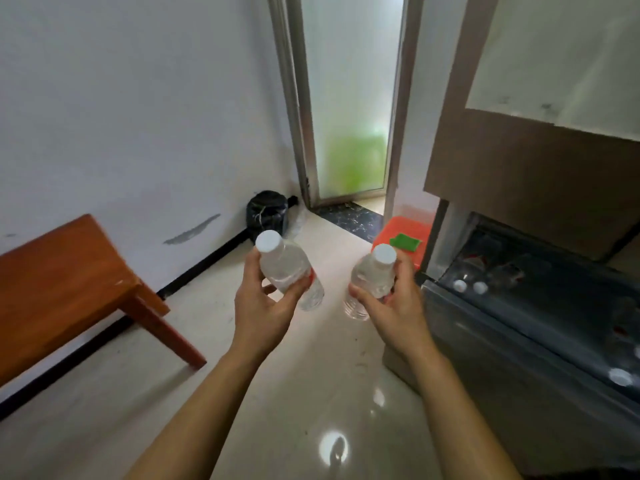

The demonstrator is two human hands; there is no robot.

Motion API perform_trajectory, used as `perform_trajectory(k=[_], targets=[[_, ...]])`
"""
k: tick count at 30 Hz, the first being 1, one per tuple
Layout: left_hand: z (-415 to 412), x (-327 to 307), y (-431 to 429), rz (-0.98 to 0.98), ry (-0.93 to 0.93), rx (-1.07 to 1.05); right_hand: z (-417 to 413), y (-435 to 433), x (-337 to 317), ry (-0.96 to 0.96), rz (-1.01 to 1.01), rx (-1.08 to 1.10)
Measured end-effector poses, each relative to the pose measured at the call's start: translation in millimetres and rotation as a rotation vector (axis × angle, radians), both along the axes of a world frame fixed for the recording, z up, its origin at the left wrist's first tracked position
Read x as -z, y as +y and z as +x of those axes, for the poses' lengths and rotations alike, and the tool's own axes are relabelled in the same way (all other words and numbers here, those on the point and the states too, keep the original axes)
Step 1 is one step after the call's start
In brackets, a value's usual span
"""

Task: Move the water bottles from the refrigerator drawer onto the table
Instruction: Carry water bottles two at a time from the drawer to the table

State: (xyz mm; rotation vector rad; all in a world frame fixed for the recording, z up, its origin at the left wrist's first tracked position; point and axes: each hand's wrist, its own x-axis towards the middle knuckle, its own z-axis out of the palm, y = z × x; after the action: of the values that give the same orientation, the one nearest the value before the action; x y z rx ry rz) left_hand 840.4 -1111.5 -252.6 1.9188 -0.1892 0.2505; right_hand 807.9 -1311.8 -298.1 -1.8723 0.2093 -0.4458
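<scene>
While fingers (298,289) of the left hand (263,306) clamp one bottle (285,266) and those of the right hand (393,306) a second bottle (372,275), the tabletop (59,271) lies leftward, nearer the left hand.

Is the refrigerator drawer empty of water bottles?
No, several white-capped bottles lie inside the open refrigerator drawer on the right.
</scene>
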Motion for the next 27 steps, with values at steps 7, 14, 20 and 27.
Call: perform_trajectory(k=[7, 14, 20, 27], targets=[[-8, 4, 199, -0.001, 0.015, -0.207, 33, 180, -6, -0.042, -0.073, -0.240], [-26, 14, 409, 0.051, 0.084, -0.443, 66, 396, -7, -0.030, -0.141, -0.506], [-21, 19, 531, 0.007, 0.127, -0.607, 102, 534, -9, -0.025, -0.130, -0.699], [24, 39, 636, -0.004, 0.137, -0.720, 174, 649, 10, -0.026, -0.112, -0.836]])
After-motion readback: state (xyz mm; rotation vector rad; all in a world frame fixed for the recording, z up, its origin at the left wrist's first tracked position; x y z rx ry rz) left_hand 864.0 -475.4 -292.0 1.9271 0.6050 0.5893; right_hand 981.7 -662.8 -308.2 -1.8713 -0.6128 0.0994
